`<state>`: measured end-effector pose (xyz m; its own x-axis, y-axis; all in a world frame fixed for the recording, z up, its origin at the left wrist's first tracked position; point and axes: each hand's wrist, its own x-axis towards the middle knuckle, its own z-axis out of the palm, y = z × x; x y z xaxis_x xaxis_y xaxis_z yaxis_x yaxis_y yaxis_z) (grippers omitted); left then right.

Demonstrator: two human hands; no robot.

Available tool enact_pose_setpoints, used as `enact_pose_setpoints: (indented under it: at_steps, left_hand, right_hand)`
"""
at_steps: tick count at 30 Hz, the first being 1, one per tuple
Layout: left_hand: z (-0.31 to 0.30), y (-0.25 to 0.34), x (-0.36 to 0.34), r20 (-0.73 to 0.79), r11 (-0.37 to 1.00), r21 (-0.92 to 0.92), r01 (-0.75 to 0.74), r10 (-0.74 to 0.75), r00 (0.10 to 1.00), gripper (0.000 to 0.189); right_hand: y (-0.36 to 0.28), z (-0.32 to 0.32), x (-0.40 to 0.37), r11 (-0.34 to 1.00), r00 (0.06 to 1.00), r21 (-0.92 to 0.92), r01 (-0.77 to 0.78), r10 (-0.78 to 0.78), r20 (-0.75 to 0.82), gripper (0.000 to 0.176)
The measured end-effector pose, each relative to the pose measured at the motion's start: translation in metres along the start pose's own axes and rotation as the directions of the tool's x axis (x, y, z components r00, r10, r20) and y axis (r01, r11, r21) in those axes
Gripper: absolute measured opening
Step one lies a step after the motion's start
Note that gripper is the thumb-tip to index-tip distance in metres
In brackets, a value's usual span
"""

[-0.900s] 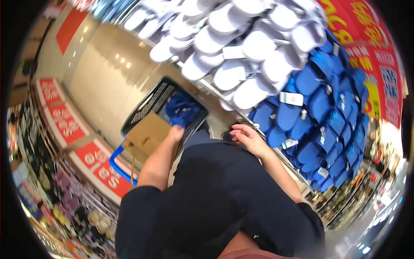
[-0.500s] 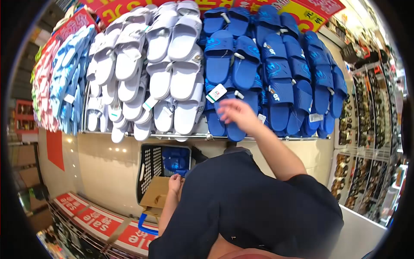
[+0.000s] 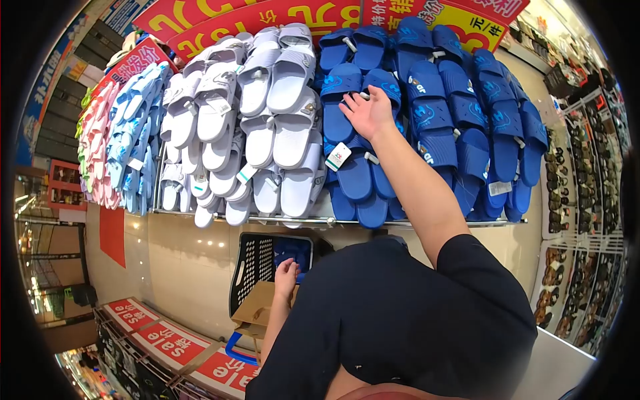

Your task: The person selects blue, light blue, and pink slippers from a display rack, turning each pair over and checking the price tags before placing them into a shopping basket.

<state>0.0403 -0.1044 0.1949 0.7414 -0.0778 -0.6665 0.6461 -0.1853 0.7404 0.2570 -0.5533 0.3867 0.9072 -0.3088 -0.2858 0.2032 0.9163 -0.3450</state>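
My right hand (image 3: 371, 117) is raised in front of the blue slippers (image 3: 355, 175), its palm turned up and fingers apart, near the white tag loop joining an upper blue pair. Whether the fingertips touch that pair I cannot tell. A white price tag (image 3: 338, 156) hangs just below and left of this hand. Low in the view, my left hand (image 3: 287, 277) has its fingers curled together beside the black basket (image 3: 244, 272); what it holds, if anything, is too small to make out. Blue items (image 3: 291, 252) lie inside the basket, next to a brown cardboard box (image 3: 255, 304).
White slippers (image 3: 295, 139) hang left of the blue ones, with light blue and pink slippers (image 3: 93, 150) farther left. Red sale signs (image 3: 170, 343) cover a stand at the lower left. Shoe racks (image 3: 580, 200) line the right side.
My right hand has risen from beside the lower price tag to the upper blue pair. The view has shifted, so the rack and basket appear slightly farther right and lower.
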Motion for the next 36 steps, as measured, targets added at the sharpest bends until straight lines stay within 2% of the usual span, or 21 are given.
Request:
enact_pose_setpoints:
  at_steps: [3, 6, 8, 10, 12, 14, 16, 17, 18, 20, 23, 26, 27, 28, 30, 33, 36]
  left_hand:
    - [0.007, 0.020, -0.022, 0.023, 1.000, -0.026, -0.007, 0.007, 1.000, 0.032]
    - [0.024, 0.065, -0.052, 0.062, 0.995, 0.004, -0.099, 0.099, 0.993, 0.033]
    - [0.035, 0.098, -0.068, 0.158, 0.977, -0.046, -0.210, 0.214, 0.964, 0.033]
    - [0.049, 0.140, -0.086, 0.239, 0.950, -0.100, -0.295, 0.311, 0.920, 0.036]
    - [0.064, 0.171, -0.090, 0.283, 0.876, -0.223, -0.429, 0.479, 0.831, 0.054]
    - [0.088, 0.208, -0.094, 0.255, 0.747, -0.292, -0.598, 0.663, 0.704, 0.083]
    - [0.114, 0.224, -0.086, 0.151, 0.620, -0.417, -0.664, 0.768, 0.623, 0.098]
    - [0.112, 0.221, -0.076, 0.200, 0.613, -0.406, -0.678, 0.783, 0.588, 0.084]
    - [0.125, 0.236, -0.085, 0.012, 0.680, -0.441, -0.585, 0.657, 0.754, 0.069]
    - [0.129, 0.247, -0.085, -0.018, 0.587, -0.564, -0.580, 0.694, 0.720, 0.051]
    - [0.128, 0.245, -0.085, -0.043, 0.713, -0.391, -0.583, 0.618, 0.785, 0.038]
    - [0.134, 0.263, -0.093, -0.047, 0.719, -0.470, -0.512, 0.559, 0.828, 0.032]
    - [0.133, 0.274, -0.098, 0.012, 0.722, -0.511, -0.466, 0.548, 0.836, 0.033]
    - [0.126, 0.277, -0.095, 0.106, 0.739, -0.548, -0.391, 0.526, 0.844, 0.037]
    - [0.121, 0.288, -0.100, 0.132, 0.741, -0.524, -0.420, 0.558, 0.819, 0.043]
    - [0.113, 0.287, -0.095, 0.125, 0.742, -0.458, -0.489, 0.599, 0.791, 0.051]
    - [0.112, 0.282, -0.093, 0.069, 0.734, -0.365, -0.573, 0.635, 0.769, 0.054]
  right_hand:
    - [-0.006, 0.001, -0.008, 1.000, 0.999, 0.007, 0.007, -0.007, 0.038, 0.074]
    - [-0.019, 0.006, -0.035, 1.000, 0.999, 0.011, -0.014, 0.014, 0.046, 0.058]
    - [-0.027, 0.011, -0.067, 0.999, 0.996, -0.002, -0.054, 0.054, 0.072, 0.054]
    - [-0.032, 0.004, -0.094, 0.986, 0.961, -0.006, -0.166, 0.163, 0.222, 0.030]
    - [-0.028, 0.017, -0.130, 0.970, 0.929, -0.055, -0.237, 0.243, 0.279, 0.035]
    - [-0.020, 0.016, -0.153, 0.934, 0.871, -0.106, -0.342, 0.357, 0.338, 0.040]
    - [-0.005, 0.007, -0.170, 0.874, 0.748, -0.284, -0.394, 0.485, 0.454, 0.048]
    - [0.000, 0.009, -0.178, 0.829, 0.726, -0.402, -0.389, 0.544, 0.420, 0.046]
    - [0.006, 0.004, -0.185, 0.806, 0.748, -0.432, -0.405, 0.564, 0.351, 0.040]
    - [0.008, -0.003, -0.186, 0.778, 0.742, -0.400, -0.484, 0.608, 0.283, 0.033]
    - [0.008, -0.004, -0.190, 0.777, 0.781, -0.450, -0.440, 0.578, 0.235, 0.031]
    - [0.014, -0.003, -0.191, 0.792, 0.793, -0.411, -0.451, 0.567, 0.223, 0.027]
    - [0.015, -0.005, -0.188, 0.808, 0.763, -0.289, -0.514, 0.585, 0.277, 0.025]
    - [0.015, -0.004, -0.185, 0.803, 0.757, -0.276, -0.529, 0.593, 0.274, 0.023]
    - [0.013, 0.005, -0.188, 0.808, 0.742, -0.208, -0.552, 0.589, 0.321, 0.021]
    - [0.012, 0.015, -0.192, 0.814, 0.751, -0.264, -0.518, 0.580, 0.315, 0.018]
    - [0.013, 0.026, -0.200, 0.836, 0.805, -0.370, -0.406, 0.518, 0.289, 0.018]
